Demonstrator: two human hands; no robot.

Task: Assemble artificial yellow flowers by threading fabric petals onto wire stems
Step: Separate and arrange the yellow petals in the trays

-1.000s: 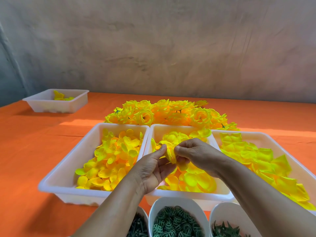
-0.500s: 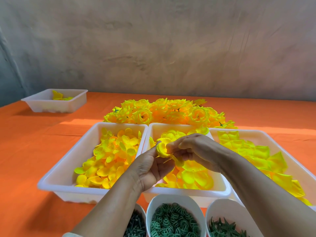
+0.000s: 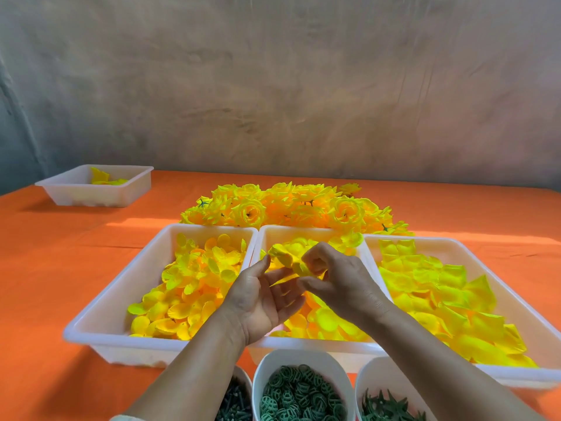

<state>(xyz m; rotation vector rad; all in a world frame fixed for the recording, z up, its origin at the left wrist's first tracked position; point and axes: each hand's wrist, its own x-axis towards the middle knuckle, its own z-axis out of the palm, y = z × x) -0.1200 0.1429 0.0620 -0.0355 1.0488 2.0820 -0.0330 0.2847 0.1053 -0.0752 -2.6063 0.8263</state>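
Right hand (image 3: 337,278) is pinching a yellow petal bunch (image 3: 287,258) over the middle tray (image 3: 291,230). Left hand (image 3: 261,302) sits at its 7 o'clock, palm up and loosely open, fingertips touching the petals.

Left hand (image 3: 261,302) lay palm-up, fingers loosely bent, thumb raised. Right hand (image 3: 340,278) was knuckles-up, fingertips pinching petals (image 3: 287,256); hands close together

Tablecloth (image 3: 60,268): flat orange, with a paler sunlit stripe.
Wall (image 3: 273,86): mottled grey-brown.
Trays (image 3: 100,314): milky white.
Petals (image 3: 194,287): lemon yellow shading to orange.
Held petal cluster (image 3: 288,257): same yellow.
Finished flowers (image 3: 291,208), 12 o'clock: yellow-orange, some with dark centres.
Cup (image 3: 303,357), 6 o'clock: white.
Lattice rings (image 3: 297,396) inside it: green.
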